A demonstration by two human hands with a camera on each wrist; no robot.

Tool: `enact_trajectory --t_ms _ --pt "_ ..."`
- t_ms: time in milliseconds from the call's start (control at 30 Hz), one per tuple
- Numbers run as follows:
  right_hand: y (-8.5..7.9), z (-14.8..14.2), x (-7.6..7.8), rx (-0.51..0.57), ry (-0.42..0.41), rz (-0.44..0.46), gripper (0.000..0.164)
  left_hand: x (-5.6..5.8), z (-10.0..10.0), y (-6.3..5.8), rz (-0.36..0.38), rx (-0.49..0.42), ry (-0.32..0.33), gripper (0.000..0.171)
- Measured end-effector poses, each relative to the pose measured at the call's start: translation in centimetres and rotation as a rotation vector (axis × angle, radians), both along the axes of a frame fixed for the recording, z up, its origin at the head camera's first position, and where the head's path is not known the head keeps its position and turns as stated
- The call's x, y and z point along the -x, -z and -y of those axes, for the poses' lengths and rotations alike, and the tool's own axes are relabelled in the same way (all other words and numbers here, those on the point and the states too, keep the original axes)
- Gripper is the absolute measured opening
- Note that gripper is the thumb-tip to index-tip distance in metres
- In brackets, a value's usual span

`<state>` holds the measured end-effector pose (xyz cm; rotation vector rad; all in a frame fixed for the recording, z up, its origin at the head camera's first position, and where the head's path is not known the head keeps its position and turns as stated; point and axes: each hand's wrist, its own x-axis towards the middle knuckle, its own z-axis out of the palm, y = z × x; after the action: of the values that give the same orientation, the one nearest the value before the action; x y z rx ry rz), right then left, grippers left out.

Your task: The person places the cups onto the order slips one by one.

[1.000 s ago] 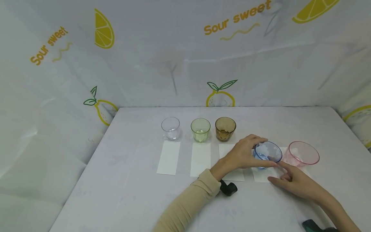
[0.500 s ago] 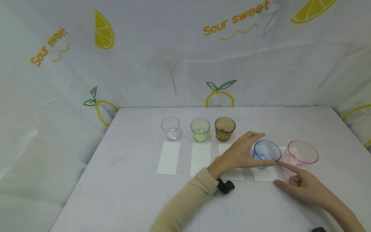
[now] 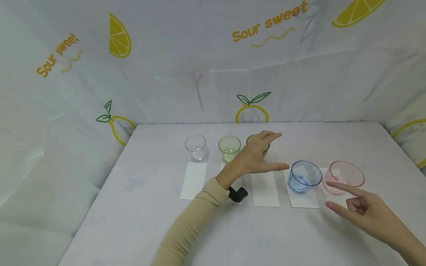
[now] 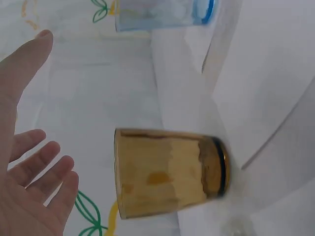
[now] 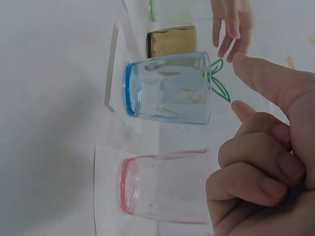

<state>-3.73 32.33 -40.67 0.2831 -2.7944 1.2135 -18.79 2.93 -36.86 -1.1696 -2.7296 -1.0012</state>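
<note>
Brown glass (image 4: 162, 172) upright behind a white card (image 3: 265, 190), left hand (image 3: 251, 157) near, spread, holding nothing. Probably light, stiff, slick, breakable; best gripped round the sides below the rim. Rightward, blue glass (image 3: 303, 180), then pink glass (image 5: 162, 189); right hand (image 3: 367, 210) empty, thumb and forefinger extended.

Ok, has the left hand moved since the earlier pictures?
Yes, the left hand has moved left in the head view, away from the blue glass, now partly covering the brown glass.

Booth-like tabletop set-up, white lemon-printed sheeting (image 3: 166, 96) behind and along the sides, pale table (image 3: 126, 221), wider room unclear
</note>
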Motion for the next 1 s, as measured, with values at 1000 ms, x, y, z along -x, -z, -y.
enact_trajectory --t_ms 1000 --pt "-1.7 7.6 2.2 0.077 -0.191 0.063 0.058 4.9 3.9 0.4 -0.015 0.085 -0.095 0.094"
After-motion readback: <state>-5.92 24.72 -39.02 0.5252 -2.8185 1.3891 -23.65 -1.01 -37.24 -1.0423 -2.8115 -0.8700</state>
